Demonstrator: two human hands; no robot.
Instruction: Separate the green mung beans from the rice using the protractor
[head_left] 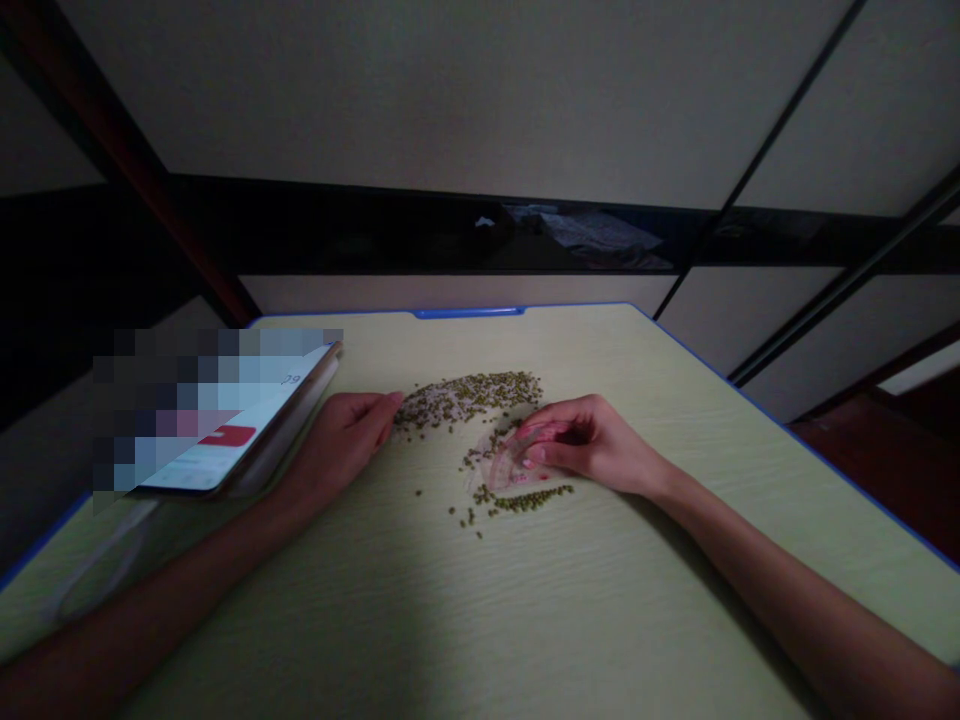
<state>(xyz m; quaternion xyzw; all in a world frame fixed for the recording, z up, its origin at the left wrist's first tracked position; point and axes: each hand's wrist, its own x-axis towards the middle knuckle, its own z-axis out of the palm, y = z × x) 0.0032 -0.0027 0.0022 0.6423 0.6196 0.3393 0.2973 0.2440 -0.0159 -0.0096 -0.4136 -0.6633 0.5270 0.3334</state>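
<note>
Small green beans, which look like mung beans (517,388), are spread in a long patch across the table, mixed with paler bits. A smaller row of the beans (525,500) curves nearer to me. Between the two, my right hand (581,440) pinches a clear plastic protractor (514,465) with pinkish marks, tilted over some beans. At the left end of the patch rests my left hand (356,430), its fingers curled and thumb pressed to the forefinger. Anything inside those fingers is hidden.
The pale wood-grain table (360,600) has a blue edge and a blue handle (469,313) at the back. A lit tablet or phone (240,430), partly blurred out, leans at the left beside a white cable (105,560). Behind stand pale cabinet panels (450,100).
</note>
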